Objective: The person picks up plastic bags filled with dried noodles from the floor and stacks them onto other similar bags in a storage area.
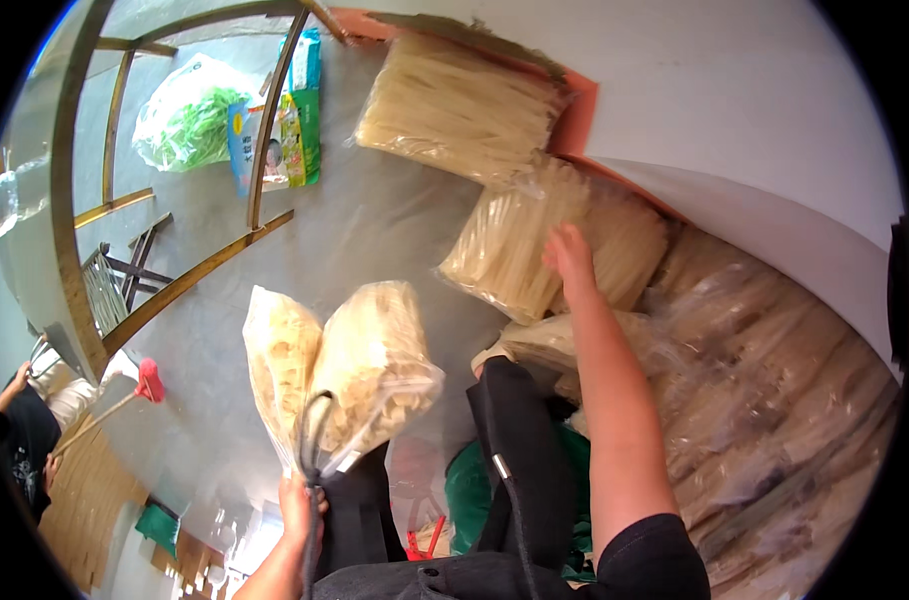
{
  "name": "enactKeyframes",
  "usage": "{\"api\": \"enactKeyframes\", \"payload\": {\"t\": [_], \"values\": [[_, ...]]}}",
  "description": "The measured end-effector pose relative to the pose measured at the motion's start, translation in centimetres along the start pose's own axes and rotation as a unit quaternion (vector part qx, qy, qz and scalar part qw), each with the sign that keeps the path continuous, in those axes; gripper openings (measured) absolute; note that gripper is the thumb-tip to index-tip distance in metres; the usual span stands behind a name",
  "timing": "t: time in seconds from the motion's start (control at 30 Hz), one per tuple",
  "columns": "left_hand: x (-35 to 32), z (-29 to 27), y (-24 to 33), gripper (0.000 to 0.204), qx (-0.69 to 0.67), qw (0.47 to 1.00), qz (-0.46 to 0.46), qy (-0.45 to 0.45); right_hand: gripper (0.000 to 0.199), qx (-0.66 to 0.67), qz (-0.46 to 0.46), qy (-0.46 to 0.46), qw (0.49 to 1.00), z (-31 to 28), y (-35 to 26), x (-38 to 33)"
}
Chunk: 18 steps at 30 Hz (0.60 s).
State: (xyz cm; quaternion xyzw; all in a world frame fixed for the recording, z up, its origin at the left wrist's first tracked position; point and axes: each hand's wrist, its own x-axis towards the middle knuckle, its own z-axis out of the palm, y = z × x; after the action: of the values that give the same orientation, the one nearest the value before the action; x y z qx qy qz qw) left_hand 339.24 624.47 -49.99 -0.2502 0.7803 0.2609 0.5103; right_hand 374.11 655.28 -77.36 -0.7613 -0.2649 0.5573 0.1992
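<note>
My left hand [295,508] is closed around the gathered necks of two clear plastic bags of pale yellow dried pieces. The narrower bag [282,345] leans left against the fuller bag [376,350]; both spread out beyond my fist. A dark drawstring loop hangs in front of the fuller one. My right arm stretches forward, and my right hand [571,258], its fingers extended, is over a clear bag of long pale strips [519,235]. Whether it touches the plastic cannot be made out. Another such bag of strips [459,105] lies just beyond, against the wall.
Many bags of brownish strips [764,420] are piled along the right wall. At far left stand a wooden frame [189,285], a bag of greens [194,115] and a colourful package [299,130]. Another person [29,430] is near a red-headed broom [150,381]. Something green [464,495] sits beneath me.
</note>
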Motion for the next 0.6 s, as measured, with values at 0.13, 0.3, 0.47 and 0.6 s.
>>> {"api": "enactKeyframes", "payload": {"t": [0.13, 0.3, 0.47, 0.6], "values": [[0.3, 0.3, 1.3, 0.018, 0.024, 0.999, 0.005, 0.043, 0.025, 0.055, 0.025, 0.019, 0.998, 5.7, 1.8, 10.1], [0.7, 0.9, 2.7, 0.018, 0.058, 0.997, 0.011, 0.046, 0.021, -0.094, -0.003, 0.005, 0.996, 5.8, 1.3, 15.9], [0.7, -0.7, 2.1, 0.018, 0.004, 0.999, -0.022, 0.043, 0.009, 0.027, -0.144, -0.043, 0.988, 9.9, -6.2, 7.6], [1.0, -1.1, 1.6, 0.018, -0.006, 0.999, -0.027, 0.027, 0.007, 0.12, -0.29, -0.149, 0.938, 11.2, -16.0, -3.3]]}}
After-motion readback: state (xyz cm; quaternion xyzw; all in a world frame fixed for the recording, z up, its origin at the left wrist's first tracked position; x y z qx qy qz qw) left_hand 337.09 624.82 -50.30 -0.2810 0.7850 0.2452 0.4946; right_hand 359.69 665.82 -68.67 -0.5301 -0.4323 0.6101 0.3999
